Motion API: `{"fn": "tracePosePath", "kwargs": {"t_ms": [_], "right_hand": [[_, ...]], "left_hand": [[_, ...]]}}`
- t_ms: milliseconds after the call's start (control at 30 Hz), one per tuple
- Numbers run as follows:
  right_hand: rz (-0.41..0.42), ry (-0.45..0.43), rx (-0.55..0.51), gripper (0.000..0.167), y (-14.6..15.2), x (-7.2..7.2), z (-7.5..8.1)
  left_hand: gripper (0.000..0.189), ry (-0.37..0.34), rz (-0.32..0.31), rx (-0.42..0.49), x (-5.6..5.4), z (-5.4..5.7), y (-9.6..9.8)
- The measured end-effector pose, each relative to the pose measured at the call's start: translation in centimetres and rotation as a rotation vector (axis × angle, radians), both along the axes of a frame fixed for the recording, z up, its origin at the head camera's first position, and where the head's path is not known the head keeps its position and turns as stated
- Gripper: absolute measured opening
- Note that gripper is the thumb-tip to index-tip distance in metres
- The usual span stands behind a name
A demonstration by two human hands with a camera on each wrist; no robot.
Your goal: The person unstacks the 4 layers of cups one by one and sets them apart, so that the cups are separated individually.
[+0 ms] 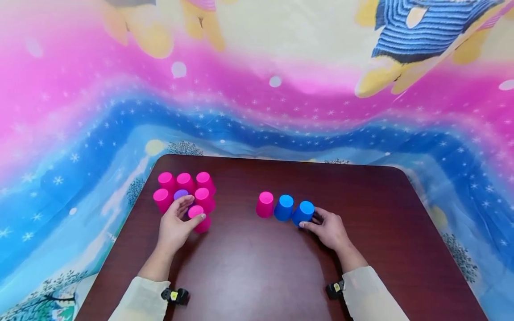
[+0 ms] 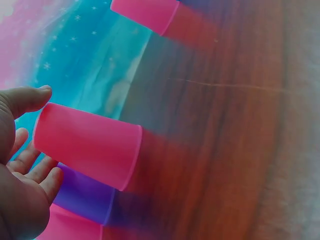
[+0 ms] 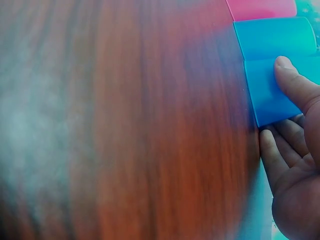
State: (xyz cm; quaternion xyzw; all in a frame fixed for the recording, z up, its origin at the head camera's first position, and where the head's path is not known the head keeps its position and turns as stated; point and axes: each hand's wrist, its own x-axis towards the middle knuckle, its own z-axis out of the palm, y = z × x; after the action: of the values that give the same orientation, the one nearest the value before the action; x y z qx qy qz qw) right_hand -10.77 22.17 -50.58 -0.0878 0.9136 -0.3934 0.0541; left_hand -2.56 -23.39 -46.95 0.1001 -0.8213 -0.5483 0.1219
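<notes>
My left hand [image 1: 174, 227] reaches around the top of the front pink cup [image 1: 202, 224], thumb and loosely bent fingers on opposite sides. In the left wrist view the thumb lies at the upper edge of that upside-down pink cup [image 2: 87, 145], and the fingers hang near a purple cup [image 2: 87, 192]. My right hand [image 1: 330, 228] holds the rightmost blue cup [image 1: 302, 215], thumb on its near side and fingers at its right. In the right wrist view the thumb presses on this blue cup [image 3: 267, 95]. A second blue cup [image 1: 283, 209] stands against it.
Beside the blue cups stands an upside-down pink cup [image 1: 264, 206]. Several more pink cups [image 1: 185, 182] cluster at the table's back left around a purple cup [image 1: 180, 194], partly hidden by my left hand. A patterned cloth [image 1: 257, 111] hangs behind the brown table [image 1: 257, 276].
</notes>
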Motion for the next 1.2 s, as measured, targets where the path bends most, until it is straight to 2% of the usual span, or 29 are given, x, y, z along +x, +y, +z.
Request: {"fn": "tracePosePath", "kwargs": {"t_ms": [300,533,700,933,1200], "right_hand": [[0.002,-0.001,-0.008,0.079,0.1,0.2,0.1],[-0.001,-0.001,-0.021,0.077,0.0,0.2,0.1],[0.0,0.009,-0.018,0.075,0.0,0.1,0.1],[0.003,0.015,-0.019,0.075,0.0,0.0,0.1],[-0.001,0.003,-0.018,0.076,0.1,0.0,0.1]], "left_hand": [[0.065,0.066,-0.006,0.041,-0.8,2.0,0.9],[0.07,0.053,-0.015,0.036,-1.7,2.9,2.1],[0.069,0.097,-0.044,0.027,-2.5,3.6,3.0],[0.066,0.132,-0.095,0.015,-3.3,4.1,4.7],[0.064,0.148,-0.174,0.067,-4.4,3.9,6.7]]}}
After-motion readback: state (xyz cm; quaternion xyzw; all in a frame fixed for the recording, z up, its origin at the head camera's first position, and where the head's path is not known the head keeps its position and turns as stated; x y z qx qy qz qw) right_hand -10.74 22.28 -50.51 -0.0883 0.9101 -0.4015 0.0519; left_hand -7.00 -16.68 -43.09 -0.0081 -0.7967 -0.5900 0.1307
